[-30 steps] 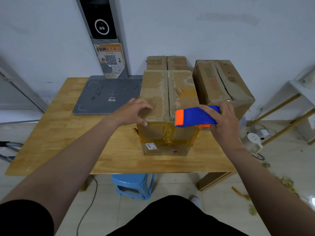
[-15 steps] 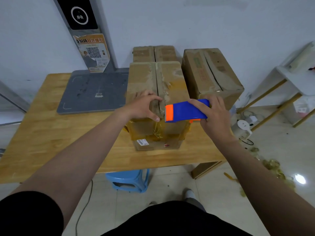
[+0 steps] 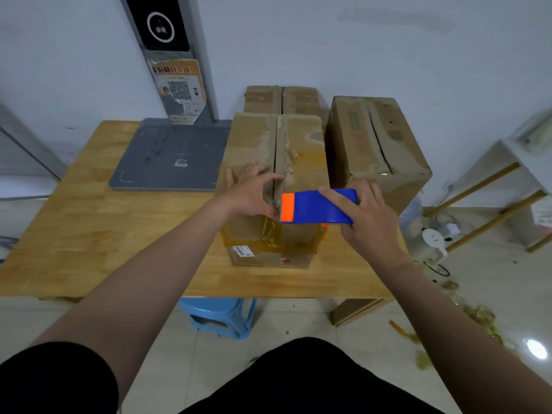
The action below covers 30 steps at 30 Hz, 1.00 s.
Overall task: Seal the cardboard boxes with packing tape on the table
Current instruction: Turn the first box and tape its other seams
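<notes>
Three cardboard boxes stand on the wooden table (image 3: pixel 89 234). The near box (image 3: pixel 301 144) has its top flaps shut, a torn seam down the middle and yellowish tape on its front face. My right hand (image 3: pixel 370 225) grips a blue tape dispenser (image 3: pixel 319 207) with an orange end, held over the box's near top edge. That orange end points left at the seam. My left hand (image 3: pixel 248 198) rests on the box top at the seam, its thumb right beside the orange end. Any tape between them is too blurred to make out.
A second box (image 3: pixel 298 100) stands behind the near one and a third box (image 3: pixel 361 135) to its right. A grey plate with a post (image 3: pixel 167 156) takes up the table's back left. A blue stool (image 3: pixel 221 316) sits under the front edge. Tape scraps (image 3: pixel 478 315) litter the floor at right.
My left hand slid right across the box top to the seam. The dispenser's orange end has come to meet its thumb at the near edge.
</notes>
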Available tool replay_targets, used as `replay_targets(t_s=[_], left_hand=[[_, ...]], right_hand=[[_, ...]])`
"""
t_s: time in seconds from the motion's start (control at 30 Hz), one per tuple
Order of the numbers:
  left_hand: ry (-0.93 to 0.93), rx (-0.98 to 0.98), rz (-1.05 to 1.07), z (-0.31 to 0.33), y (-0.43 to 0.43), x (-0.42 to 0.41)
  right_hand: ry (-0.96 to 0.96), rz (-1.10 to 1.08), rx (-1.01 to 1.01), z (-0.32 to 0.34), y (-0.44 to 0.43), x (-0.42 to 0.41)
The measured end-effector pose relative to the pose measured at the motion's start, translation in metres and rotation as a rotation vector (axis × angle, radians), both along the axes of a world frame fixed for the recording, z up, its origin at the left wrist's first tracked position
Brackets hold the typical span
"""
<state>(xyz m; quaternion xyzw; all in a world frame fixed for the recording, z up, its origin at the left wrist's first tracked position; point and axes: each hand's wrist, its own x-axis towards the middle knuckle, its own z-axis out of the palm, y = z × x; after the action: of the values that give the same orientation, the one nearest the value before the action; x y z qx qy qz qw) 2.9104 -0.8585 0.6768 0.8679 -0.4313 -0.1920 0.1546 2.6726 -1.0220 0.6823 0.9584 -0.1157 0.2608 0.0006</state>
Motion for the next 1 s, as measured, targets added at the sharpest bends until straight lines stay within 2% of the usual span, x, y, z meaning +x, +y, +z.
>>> replay_targets(t_s=[0.23,0.43,0.57,0.77,1.0], left_hand=[[0.012,0.006,-0.009,0.001,0.0,0.002],[0.004,0.035,-0.026,0.001,0.005,0.004],[0.004,0.047,-0.024,0.002,0.004,0.003],[0.026,0.109,-0.011,0.007,0.001,0.0],[0.049,0.205,0.095,0.011,-0.022,-0.017]], right_hand=[[0.023,0.164,0.004,-0.002,-0.02,-0.014],[0.055,0.143,0.02,-0.004,-0.045,-0.021],[-0.001,0.056,0.065,-0.004,-0.079,-0.045],[0.008,0.065,0.112,-0.021,-0.091,-0.045],[-0.016,0.069,0.212,-0.023,-0.092,-0.04]])
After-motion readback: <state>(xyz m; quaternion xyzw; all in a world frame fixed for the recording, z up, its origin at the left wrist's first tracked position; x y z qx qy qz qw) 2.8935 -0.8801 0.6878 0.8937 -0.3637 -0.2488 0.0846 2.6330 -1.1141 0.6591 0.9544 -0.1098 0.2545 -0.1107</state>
